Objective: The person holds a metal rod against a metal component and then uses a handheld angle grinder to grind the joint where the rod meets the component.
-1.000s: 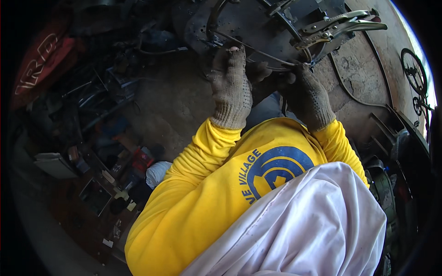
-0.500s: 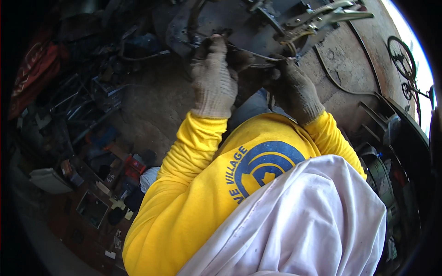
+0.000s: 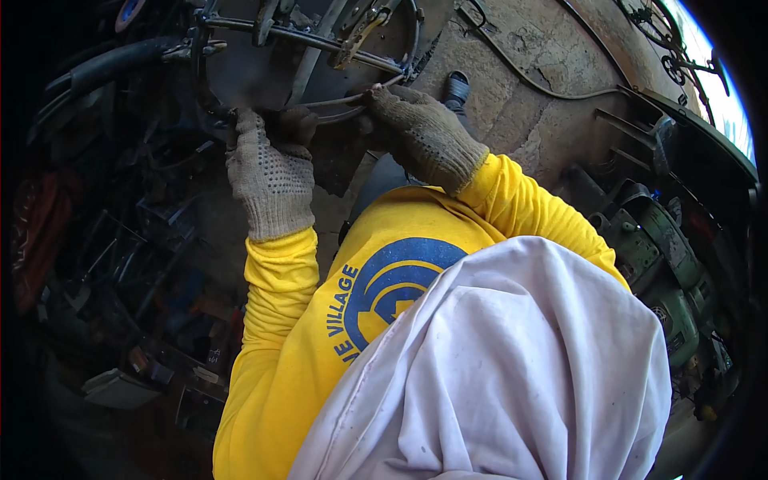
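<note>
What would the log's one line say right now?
left hand: gloved, by curved rod | right hand: gloved, at curved rod | clamp: on metal frame

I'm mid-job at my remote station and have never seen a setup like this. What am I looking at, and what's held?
No robot here: a wide fisheye camera on a person's head looks down, bending straight edges. Below is their yellow long-sleeved shirt. The left hand and right hand wear grey-brown knit gloves. The right fingertips are at a thin curved metal rod; the left ones are near a dark curved metal bar. Shadow hides whether either hand grips. A long thin hose or cable lies on the cracked concrete floor.
</note>
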Available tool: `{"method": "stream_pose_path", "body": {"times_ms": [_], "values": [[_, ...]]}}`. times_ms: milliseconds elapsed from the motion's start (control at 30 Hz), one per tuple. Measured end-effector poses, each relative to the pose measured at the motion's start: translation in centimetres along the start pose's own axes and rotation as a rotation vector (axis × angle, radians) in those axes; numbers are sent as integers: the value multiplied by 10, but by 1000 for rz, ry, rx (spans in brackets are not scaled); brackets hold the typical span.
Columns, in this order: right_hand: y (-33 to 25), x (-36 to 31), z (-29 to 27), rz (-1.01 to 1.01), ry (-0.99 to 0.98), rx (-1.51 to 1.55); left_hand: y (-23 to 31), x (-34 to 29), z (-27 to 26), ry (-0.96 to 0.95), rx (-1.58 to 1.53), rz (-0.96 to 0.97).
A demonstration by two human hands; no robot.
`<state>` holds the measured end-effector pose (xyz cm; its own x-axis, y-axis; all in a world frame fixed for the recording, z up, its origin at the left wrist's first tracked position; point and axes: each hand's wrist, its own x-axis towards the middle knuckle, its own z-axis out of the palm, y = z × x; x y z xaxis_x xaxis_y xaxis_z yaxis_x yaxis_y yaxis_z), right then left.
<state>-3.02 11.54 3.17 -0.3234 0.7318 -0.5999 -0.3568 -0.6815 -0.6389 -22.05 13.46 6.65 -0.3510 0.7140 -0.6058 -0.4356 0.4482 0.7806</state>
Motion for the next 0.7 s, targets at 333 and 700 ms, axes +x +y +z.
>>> {"method": "stream_pose_path", "body": {"times_ms": [333, 700], "values": [[14, 3, -10, -530, -11, -789, -1, 12, -19, -192, -183, -59], [16, 8, -7, -48, -60, 98, -6, 24, -35, -298, 678, 432]]}}
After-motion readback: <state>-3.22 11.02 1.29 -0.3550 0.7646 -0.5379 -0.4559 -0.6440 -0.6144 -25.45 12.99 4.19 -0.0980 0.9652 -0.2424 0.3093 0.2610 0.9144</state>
